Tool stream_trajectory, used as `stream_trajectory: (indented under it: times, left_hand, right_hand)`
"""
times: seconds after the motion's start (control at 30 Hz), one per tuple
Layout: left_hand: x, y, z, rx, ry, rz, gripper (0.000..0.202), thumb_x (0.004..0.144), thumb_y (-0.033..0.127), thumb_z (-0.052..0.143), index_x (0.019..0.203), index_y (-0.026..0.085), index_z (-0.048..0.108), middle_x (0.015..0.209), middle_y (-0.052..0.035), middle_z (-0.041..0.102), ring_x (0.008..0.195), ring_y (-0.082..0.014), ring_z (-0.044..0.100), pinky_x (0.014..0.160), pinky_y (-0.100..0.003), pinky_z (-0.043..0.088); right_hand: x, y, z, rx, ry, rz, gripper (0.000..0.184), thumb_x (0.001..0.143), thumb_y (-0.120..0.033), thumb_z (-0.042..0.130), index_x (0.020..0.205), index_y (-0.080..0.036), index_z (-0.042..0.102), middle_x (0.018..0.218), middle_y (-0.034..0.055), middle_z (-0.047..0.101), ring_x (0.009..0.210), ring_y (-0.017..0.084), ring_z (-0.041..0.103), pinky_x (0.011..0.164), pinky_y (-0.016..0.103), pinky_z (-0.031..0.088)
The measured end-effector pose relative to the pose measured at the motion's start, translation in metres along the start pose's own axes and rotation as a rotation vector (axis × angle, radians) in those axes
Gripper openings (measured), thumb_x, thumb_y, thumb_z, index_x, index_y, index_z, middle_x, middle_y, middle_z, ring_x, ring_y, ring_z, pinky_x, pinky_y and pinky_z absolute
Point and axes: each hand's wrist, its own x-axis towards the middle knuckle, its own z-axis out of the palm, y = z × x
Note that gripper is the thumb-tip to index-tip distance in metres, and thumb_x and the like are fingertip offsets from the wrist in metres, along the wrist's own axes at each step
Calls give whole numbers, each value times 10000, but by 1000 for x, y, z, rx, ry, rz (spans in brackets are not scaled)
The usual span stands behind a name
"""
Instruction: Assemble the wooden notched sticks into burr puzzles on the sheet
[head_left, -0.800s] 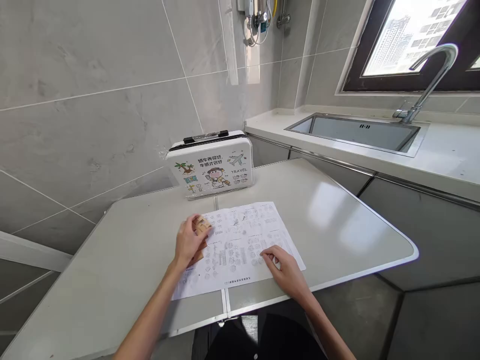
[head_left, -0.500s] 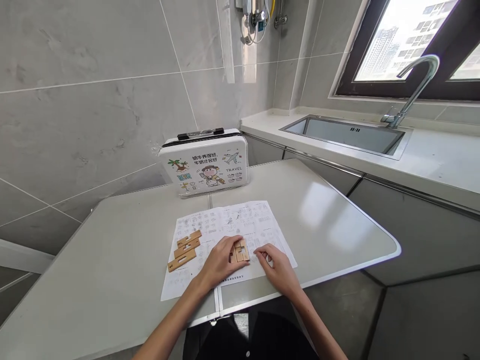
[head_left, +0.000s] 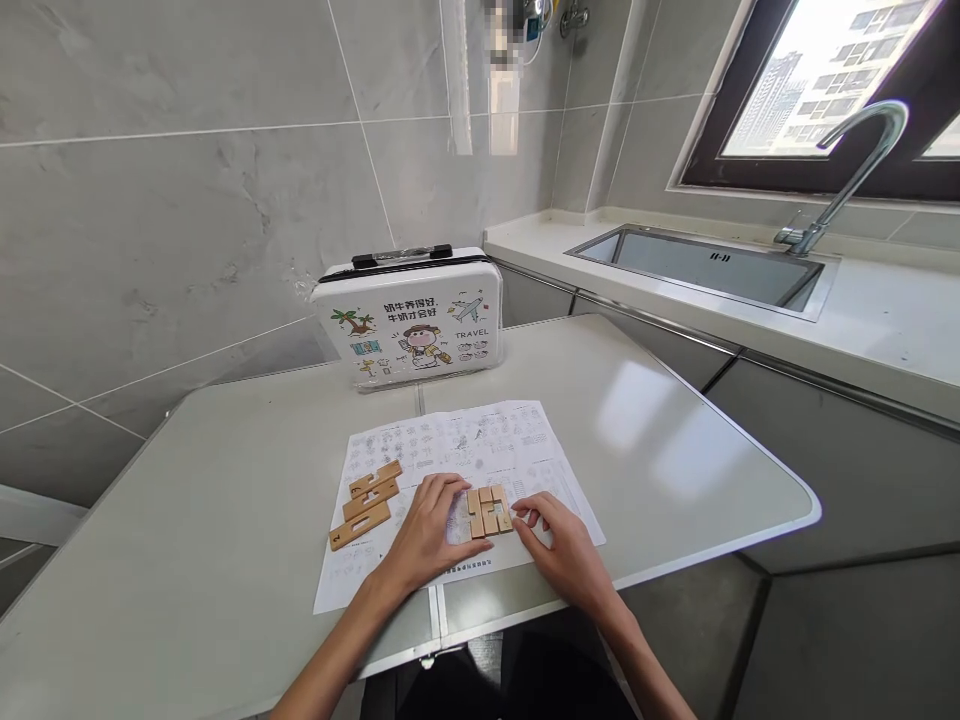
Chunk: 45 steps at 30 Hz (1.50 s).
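A block of several notched wooden puzzle pieces (head_left: 480, 512) lies fitted side by side on a printed sheet (head_left: 469, 440). My left hand (head_left: 427, 525) is at its left, thumb and fingers spread apart, the thumb tip close to the block's lower edge. At the opposite side, my right hand (head_left: 561, 545) is loosely curled, its thumb and index tips at the block's right edge with a small gap between them. Farther left, three flat wooden pieces with cut-outs (head_left: 367, 520) rest in a slanted row, partly on the sheet.
A white cartoon-printed suitcase (head_left: 409, 325) in clear plastic stands at the back of the grey folding table (head_left: 225, 500). Behind on the right is a counter with a sink (head_left: 705, 265) and a tall faucet (head_left: 862, 180). A tiled wall closes off the left.
My left hand has loosened from around the wooden pieces, uncovering more of them. My right hand has come up to their right edge. The view has shifted slightly.
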Motion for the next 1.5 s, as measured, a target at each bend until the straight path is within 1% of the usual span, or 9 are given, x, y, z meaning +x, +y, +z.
stream_trajectory:
  times: [0.1, 0.2, 0.37, 0.47, 0.73, 0.83, 1.03, 1.33, 1.5]
  left_hand:
    - [-6, -1, -8, -88, -27, -31, 609, 795, 424, 862, 1321, 283, 588, 1378, -99, 601, 1321, -336, 546, 1110, -533, 486]
    - [-9, 3, -11, -270, -26, -132, 629, 841, 329, 820, 1393, 308, 517, 1417, -71, 592, 1276, -275, 591, 1114, -464, 490]
    - [-6, 6, -8, -429, -20, -210, 627, 811, 283, 828, 1339, 284, 489, 1168, -30, 651, 914, -170, 641, 912, -351, 550]
    - [1, 1, -6, -441, -8, -193, 599, 796, 277, 825, 1287, 259, 482, 905, 30, 592, 803, -154, 594, 784, -297, 518]
    - [30, -19, -7, -422, 68, -184, 631, 792, 347, 842, 1301, 241, 484, 780, 70, 499, 746, -145, 538, 760, -281, 453]
    - [41, -26, -3, -419, 139, -172, 637, 779, 309, 847, 1309, 243, 499, 805, 58, 527, 780, -150, 564, 789, -290, 467]
    - [53, -33, 11, -736, 171, -205, 583, 814, 305, 823, 1255, 257, 443, 1287, -78, 621, 939, -142, 685, 861, -308, 553]
    - [50, -37, 10, -876, 164, -340, 767, 715, 375, 919, 1299, 268, 434, 1141, -44, 665, 728, -111, 672, 699, -275, 577]
    - [47, -34, 10, -639, 176, -304, 734, 723, 373, 904, 1329, 249, 508, 952, 3, 673, 802, -154, 647, 761, -291, 543]
  right_hand:
    - [-3, 1, 1, -53, -35, -25, 212, 1016, -324, 563, 1204, -264, 640, 1132, 83, 683, 975, 239, 691, 849, 372, 588]
    - [-6, 2, 3, -149, -62, -90, 453, 972, -289, 611, 1419, -309, 539, 1443, 96, 576, 1246, 284, 627, 1014, 442, 572]
    - [-2, 3, 4, -267, -153, -221, 678, 963, -234, 595, 1588, -360, 365, 1634, 55, 435, 1460, 315, 456, 1152, 540, 483]
    - [6, 1, 2, -253, -213, -258, 653, 972, -201, 574, 1577, -359, 385, 1634, 46, 442, 1457, 305, 454, 1158, 537, 479]
    - [35, 7, -12, -80, -245, -156, 525, 933, -283, 688, 1434, -321, 535, 1457, 87, 561, 1254, 276, 608, 1033, 452, 564]
    - [56, 7, -11, 77, -175, -73, 501, 925, -367, 704, 1396, -287, 554, 1378, 115, 576, 996, 229, 672, 810, 383, 603]
    - [108, -3, 15, 446, -99, 142, 620, 846, -490, 781, 1372, -255, 554, 1193, 87, 664, 1016, 233, 670, 815, 349, 558]
    - [141, 1, 41, 705, -82, 265, 579, 811, -519, 802, 1292, -262, 609, 926, 12, 704, 894, 209, 666, 795, 324, 526]
    - [137, 6, 41, 743, -98, 217, 571, 792, -467, 839, 1279, -269, 614, 1133, 52, 702, 978, 211, 666, 857, 342, 550]
